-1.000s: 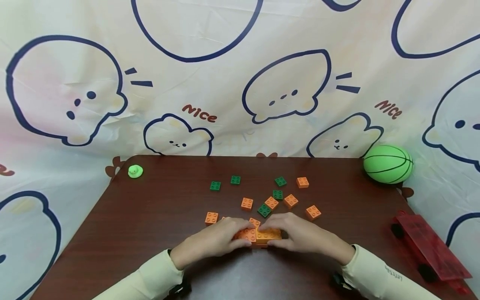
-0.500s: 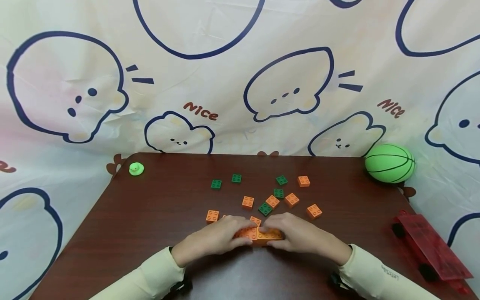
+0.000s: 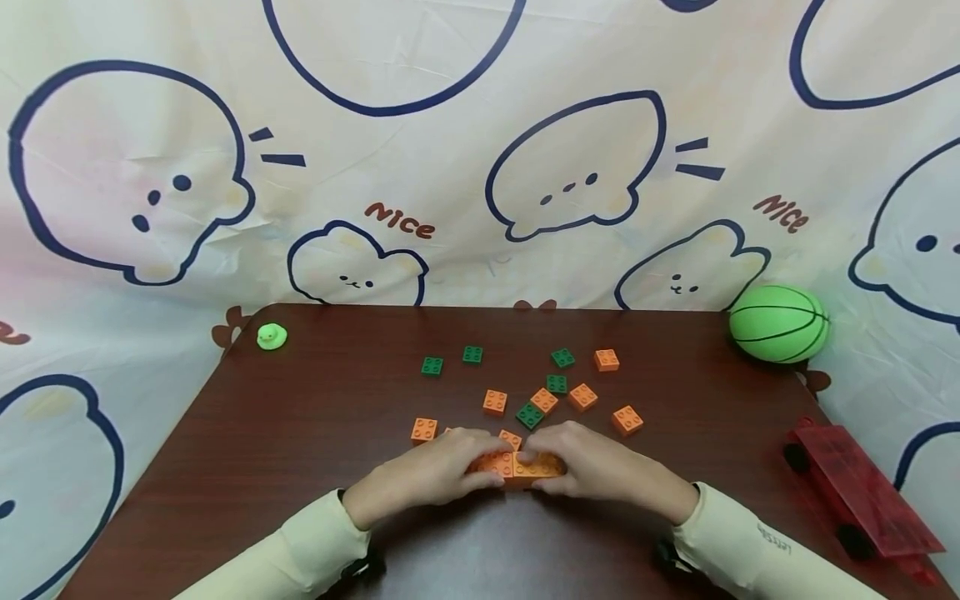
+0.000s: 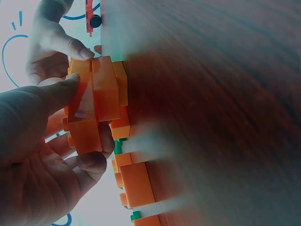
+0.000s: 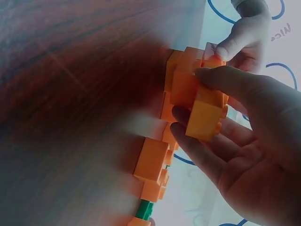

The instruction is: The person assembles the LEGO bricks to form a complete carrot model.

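Observation:
Near the front of the table, my left hand (image 3: pixel 438 468) pinches a reddish-orange toy brick (image 4: pixel 85 135) between thumb and fingers. Opposite it, my right hand (image 3: pixel 588 462) grips a lighter orange brick (image 5: pixel 205 113) the same way. The two bricks lie end to end, studs facing up. Under both of them sits another orange brick (image 4: pixel 106 87), bridging the joint. Whether they are pressed fully together I cannot tell. Fingers cover most of the outer ends in the head view. Just behind the joined bricks is a small loose orange brick (image 3: pixel 511 440).
Loose orange bricks (image 3: pixel 627 420) and green bricks (image 3: pixel 432 366) are scattered behind the hands on the dark wooden table (image 3: pixel 300 467). A green toy duck (image 3: pixel 272 337) stands back left, a green ball (image 3: pixel 780 324) back right. Along the right edge lies a red toy vehicle (image 3: pixel 862 492).
Both hands keep their hold on the orange bricks. My right forearm has shifted slightly left, and the head view has tilted a little. The loose bricks have not moved.

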Tool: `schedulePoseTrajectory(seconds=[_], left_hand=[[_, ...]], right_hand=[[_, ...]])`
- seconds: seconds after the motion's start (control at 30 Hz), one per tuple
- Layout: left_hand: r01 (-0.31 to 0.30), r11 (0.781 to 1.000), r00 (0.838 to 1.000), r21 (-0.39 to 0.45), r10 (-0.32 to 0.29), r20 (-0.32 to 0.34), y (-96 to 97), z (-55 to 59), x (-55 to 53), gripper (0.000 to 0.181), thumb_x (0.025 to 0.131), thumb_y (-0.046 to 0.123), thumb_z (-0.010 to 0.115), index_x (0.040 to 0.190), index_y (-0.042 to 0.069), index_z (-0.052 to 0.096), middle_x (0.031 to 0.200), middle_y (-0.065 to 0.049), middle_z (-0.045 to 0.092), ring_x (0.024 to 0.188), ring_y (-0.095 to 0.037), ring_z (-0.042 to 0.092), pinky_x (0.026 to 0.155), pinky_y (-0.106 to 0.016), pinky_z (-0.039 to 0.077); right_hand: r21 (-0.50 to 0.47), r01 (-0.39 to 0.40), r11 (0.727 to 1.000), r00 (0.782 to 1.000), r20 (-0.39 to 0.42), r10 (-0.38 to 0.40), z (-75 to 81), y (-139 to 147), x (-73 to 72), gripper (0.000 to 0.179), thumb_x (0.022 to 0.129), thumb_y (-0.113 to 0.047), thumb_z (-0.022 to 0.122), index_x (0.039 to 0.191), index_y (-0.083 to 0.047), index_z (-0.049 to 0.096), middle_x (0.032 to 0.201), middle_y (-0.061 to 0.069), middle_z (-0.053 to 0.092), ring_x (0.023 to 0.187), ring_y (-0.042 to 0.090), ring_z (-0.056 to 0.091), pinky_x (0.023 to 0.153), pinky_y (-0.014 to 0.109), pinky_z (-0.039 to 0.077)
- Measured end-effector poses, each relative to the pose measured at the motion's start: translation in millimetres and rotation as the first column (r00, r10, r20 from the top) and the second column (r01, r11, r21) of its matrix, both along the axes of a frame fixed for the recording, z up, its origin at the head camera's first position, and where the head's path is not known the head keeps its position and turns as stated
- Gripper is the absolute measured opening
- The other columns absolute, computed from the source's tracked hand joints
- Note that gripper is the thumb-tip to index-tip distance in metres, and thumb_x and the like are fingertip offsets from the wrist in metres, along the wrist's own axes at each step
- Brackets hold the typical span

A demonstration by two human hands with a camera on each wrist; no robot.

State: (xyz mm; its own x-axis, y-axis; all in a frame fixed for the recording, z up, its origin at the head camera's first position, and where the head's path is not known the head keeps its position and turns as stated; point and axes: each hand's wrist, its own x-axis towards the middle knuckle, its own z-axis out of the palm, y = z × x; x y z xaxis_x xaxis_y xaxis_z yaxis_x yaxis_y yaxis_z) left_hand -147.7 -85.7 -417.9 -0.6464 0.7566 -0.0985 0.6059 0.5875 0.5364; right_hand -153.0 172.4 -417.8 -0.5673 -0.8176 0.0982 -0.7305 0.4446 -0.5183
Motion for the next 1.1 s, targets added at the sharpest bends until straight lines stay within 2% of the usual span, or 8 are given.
schedulePoseTrajectory(seconds=[0.27, 0.47, 0.63, 0.87, 1.1], left_hand=[[0.005, 1.0, 1.0, 0.0, -0.005, 0.012, 2.0, -1.9, 1.8, 0.044, 0.103, 0.035, 0.064, 0.142, 0.015, 0.062, 0.132, 0.001, 0.069, 0.119, -0.01, 0.065, 0.101, -0.033, 0.055], [0.009, 1.0, 1.0, -0.007, -0.009, -0.006, 2.3, -0.5, -1.2, 0.044, 0.103, 0.035, 0.064, 0.142, 0.015, 0.061, 0.133, 0.0, 0.068, 0.12, -0.011, 0.064, 0.101, -0.034, 0.055], [0.0, 1.0, 1.0, -0.005, 0.0, -0.01, -1.9, 0.8, 0.4, 0.043, 0.102, 0.032, 0.065, 0.141, 0.014, 0.062, 0.13, -0.001, 0.069, 0.118, -0.012, 0.065, 0.1, -0.034, 0.056], [0.005, 1.0, 1.0, 0.011, -0.006, 0.004, -3.0, 1.8, 0.6, 0.043, 0.103, 0.032, 0.064, 0.142, 0.014, 0.061, 0.129, 0.0, 0.069, 0.118, -0.012, 0.066, 0.1, -0.035, 0.055], [-0.005, 1.0, 1.0, 0.008, 0.005, -0.018, -0.2, -0.8, 3.4, 0.044, 0.103, 0.035, 0.062, 0.143, 0.014, 0.061, 0.128, 0.0, 0.069, 0.114, -0.011, 0.066, 0.098, -0.033, 0.056]], right_hand=[[0.089, -0.003, 0.996, 0.999, 0.035, 0.0, 3.8, 0, 0.8, 0.02, 0.09, -0.02, 0.081, 0.108, -0.019, 0.071, 0.103, -0.011, 0.072, 0.086, -0.003, 0.058, 0.079, 0.016, 0.053], [0.033, -0.054, 0.998, 0.998, 0.016, 0.054, 6.3, 2, -2.4, 0.016, 0.096, -0.027, 0.075, 0.11, -0.019, 0.073, 0.101, -0.011, 0.074, 0.084, -0.006, 0.061, 0.077, 0.015, 0.054], [0.018, -0.075, 0.997, 0.997, 0.009, 0.075, 4.0, -4, -6.0, 0.011, 0.1, -0.029, 0.069, 0.105, -0.02, 0.072, 0.094, -0.012, 0.073, 0.076, -0.008, 0.057, 0.071, 0.012, 0.051], [0.012, -0.032, 0.999, 0.999, 0.002, 0.032, 4.1, -6, 0.2, 0.007, 0.098, -0.025, 0.072, 0.096, -0.019, 0.068, 0.081, -0.013, 0.066, 0.067, -0.006, 0.048, 0.064, 0.009, 0.044], [0.027, 0.009, 1.0, 1.0, 0.0, -0.009, 4.2, -4, 5.1, 0.007, 0.098, -0.025, 0.072, 0.098, -0.019, 0.069, 0.084, -0.014, 0.066, 0.069, -0.004, 0.049, 0.065, 0.01, 0.045]])
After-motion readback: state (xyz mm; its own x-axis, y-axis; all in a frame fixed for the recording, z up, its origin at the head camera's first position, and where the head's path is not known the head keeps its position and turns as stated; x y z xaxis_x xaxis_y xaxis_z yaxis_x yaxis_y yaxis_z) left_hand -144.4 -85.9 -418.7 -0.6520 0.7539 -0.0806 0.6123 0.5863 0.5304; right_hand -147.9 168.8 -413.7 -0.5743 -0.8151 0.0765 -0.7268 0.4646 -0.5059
